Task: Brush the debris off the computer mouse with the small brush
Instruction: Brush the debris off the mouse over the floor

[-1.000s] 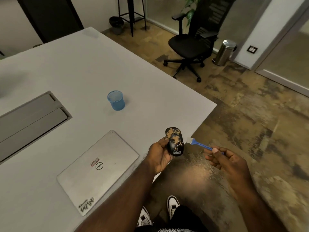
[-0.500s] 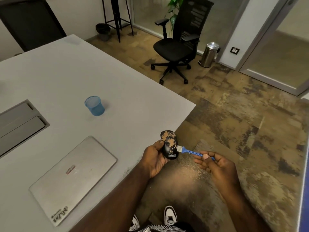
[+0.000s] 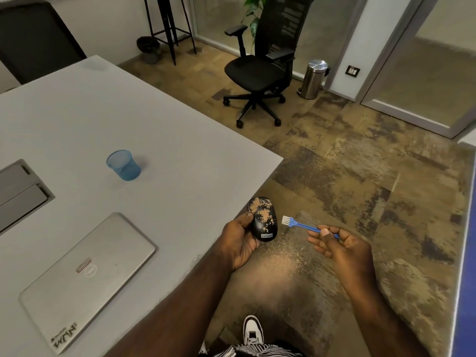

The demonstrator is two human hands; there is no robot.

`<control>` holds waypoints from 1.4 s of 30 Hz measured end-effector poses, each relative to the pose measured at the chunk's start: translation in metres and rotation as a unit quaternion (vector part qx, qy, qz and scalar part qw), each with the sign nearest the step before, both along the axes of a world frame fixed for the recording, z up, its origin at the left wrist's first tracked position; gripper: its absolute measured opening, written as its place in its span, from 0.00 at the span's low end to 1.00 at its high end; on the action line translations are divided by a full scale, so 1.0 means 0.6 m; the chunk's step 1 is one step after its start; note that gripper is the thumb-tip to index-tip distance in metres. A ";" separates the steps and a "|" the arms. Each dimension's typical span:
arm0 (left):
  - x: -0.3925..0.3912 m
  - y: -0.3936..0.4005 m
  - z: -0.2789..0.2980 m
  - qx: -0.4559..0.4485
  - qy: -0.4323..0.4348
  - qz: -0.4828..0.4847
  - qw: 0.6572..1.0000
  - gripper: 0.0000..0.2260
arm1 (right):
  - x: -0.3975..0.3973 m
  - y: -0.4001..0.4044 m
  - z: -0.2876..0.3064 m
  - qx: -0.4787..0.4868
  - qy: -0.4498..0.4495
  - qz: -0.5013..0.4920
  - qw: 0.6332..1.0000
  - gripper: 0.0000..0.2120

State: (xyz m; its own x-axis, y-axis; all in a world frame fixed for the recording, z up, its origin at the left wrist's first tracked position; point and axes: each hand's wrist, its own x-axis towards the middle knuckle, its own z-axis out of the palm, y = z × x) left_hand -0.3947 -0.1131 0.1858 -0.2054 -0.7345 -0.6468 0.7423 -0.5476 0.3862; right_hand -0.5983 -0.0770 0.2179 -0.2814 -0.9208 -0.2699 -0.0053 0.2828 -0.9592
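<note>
My left hand [image 3: 238, 240] grips the black, tan-speckled plastic computer mouse [image 3: 262, 219] past the grey desk [image 3: 128, 119] edge; my right hand [image 3: 340, 247] pinches the small blue brush [image 3: 304, 225], bristles just beside it.

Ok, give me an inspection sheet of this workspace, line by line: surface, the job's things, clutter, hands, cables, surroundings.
Surface: grey table with a closed hatch set into it.
Job's things: black mouse, tan debris over its top; small blue brush, bristles just right of the mouse, not touching it.
Clutter: closed silver laptop and blue mesh cup on the table.
Hands: left hand grips the mouse beyond the table edge; right hand pinches the brush handle.
Cables: nothing seen.
Surroundings: debris scattered on the floor below the mouse; black office chair, steel bin, plant, wall socket.
</note>
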 end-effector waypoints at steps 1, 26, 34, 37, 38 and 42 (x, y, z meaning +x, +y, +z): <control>-0.007 -0.002 0.001 -0.003 0.003 -0.003 1.000 0.12 | -0.006 0.000 0.002 -0.003 -0.007 0.006 1.000 0.08; -0.066 -0.016 0.010 -0.012 0.015 -0.013 1.000 0.13 | -0.052 -0.013 0.014 0.004 -0.035 0.007 0.999 0.07; -0.066 -0.018 0.010 -0.015 0.014 -0.020 1.000 0.12 | -0.058 -0.019 0.017 0.005 -0.037 -0.012 0.999 0.07; -0.070 -0.019 0.011 -0.018 0.018 -0.022 0.999 0.14 | -0.053 -0.016 0.014 0.007 -0.017 0.023 1.000 0.06; -0.071 -0.019 0.011 -0.018 0.019 -0.023 0.999 0.13 | -0.053 -0.017 0.012 0.012 -0.009 0.022 1.000 0.06; -0.073 -0.019 0.012 -0.013 0.024 -0.021 0.999 0.12 | -0.069 -0.024 0.018 0.007 -0.014 -0.016 1.000 0.06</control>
